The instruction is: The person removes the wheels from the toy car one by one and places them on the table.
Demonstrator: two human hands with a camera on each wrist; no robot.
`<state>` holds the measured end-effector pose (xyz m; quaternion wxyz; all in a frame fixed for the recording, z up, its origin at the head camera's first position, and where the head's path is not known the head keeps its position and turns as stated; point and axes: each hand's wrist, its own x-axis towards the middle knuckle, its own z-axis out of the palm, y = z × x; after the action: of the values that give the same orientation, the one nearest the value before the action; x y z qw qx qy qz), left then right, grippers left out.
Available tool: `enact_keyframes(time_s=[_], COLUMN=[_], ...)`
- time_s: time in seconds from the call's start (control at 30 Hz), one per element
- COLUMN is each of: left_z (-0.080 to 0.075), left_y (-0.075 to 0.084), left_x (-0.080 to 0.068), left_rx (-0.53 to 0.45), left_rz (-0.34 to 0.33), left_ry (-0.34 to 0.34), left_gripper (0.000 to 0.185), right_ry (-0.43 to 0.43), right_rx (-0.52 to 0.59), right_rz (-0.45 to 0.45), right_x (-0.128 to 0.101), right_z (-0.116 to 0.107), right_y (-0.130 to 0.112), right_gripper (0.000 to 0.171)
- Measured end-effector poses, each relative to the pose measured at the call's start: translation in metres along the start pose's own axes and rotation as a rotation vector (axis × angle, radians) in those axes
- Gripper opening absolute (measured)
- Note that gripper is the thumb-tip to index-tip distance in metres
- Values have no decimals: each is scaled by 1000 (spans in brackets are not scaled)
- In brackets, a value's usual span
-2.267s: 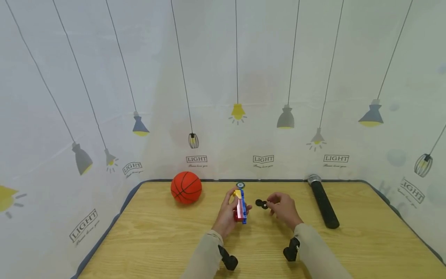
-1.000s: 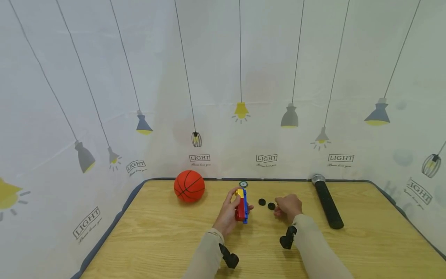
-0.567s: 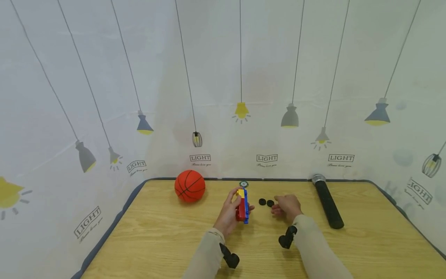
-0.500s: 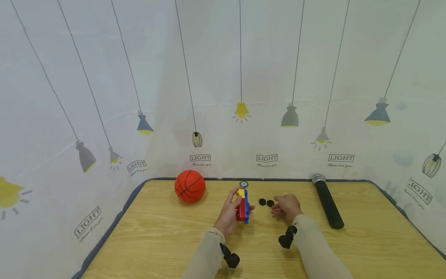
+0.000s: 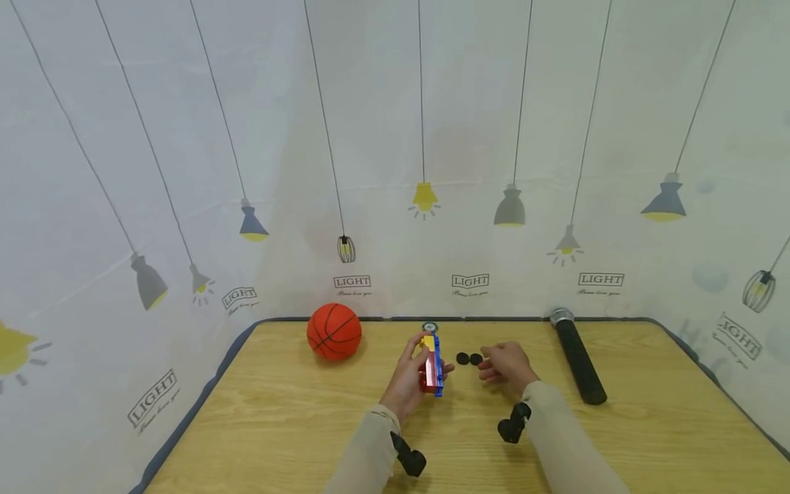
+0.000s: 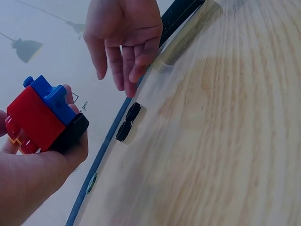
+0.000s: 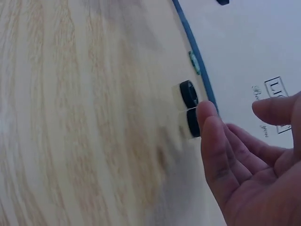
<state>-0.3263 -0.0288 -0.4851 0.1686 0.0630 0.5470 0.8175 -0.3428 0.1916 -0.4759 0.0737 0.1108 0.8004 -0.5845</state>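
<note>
Left hand [image 5: 409, 379] gripping the red, blue and yellow brick stack [image 5: 431, 365] at mid-frame of the head view, just below centre; seen at the left edge of the left wrist view as brick stack [image 6: 44, 117] wrapped by fingers and thumb of left hand [image 6: 33, 174]. Right hand [image 5: 507, 365] just right of it, fingers loosely extended, grasping nothing, fingertips just beside the two black discs [image 5: 469, 359]. Discs side by side on the counter [image 5: 278, 425], between brick stack and right hand. In the right wrist view, right hand [image 7: 249, 160] at lower right, released, fingertips [image 7: 207, 113] close over the nearer of the black discs [image 7: 190, 108]; contact not clear.

Against 2.3 s ago: discs then held up by the right hand, now lying flat on the counter with the hand let go. Against 1.0 s ago: discs then apart, now touching or nearly so. Left hand's grip on the brick stack unchanged.

Orange basketball [image 5: 334, 332] at left of the hands, black microphone [image 5: 577, 357] at right.
</note>
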Motion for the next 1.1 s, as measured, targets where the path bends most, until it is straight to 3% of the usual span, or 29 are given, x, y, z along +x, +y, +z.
enact_keyframes(time_s=[0.23,0.67,0.97,1.1], left_z=[1,4,4,6], left_y=[-1,-3,-4,-6], left_x=[-1,-2,-1,-1], left_rx=[-2,10,12,8], left_rz=[4,21,50,79], left_ry=[10,-10,42,82], left_gripper=[43,41,40,42], right_ry=[-80,-172,-90,-27], right_rx=[-123,-202,-271,-332], right_rz=[-99,-215,-443,-527], right_x=[-16,-39,-59,-65], right_z=[-2,5,25,35], right_y=[-13,-20,-24,-22], right_gripper=[39,29,19,24])
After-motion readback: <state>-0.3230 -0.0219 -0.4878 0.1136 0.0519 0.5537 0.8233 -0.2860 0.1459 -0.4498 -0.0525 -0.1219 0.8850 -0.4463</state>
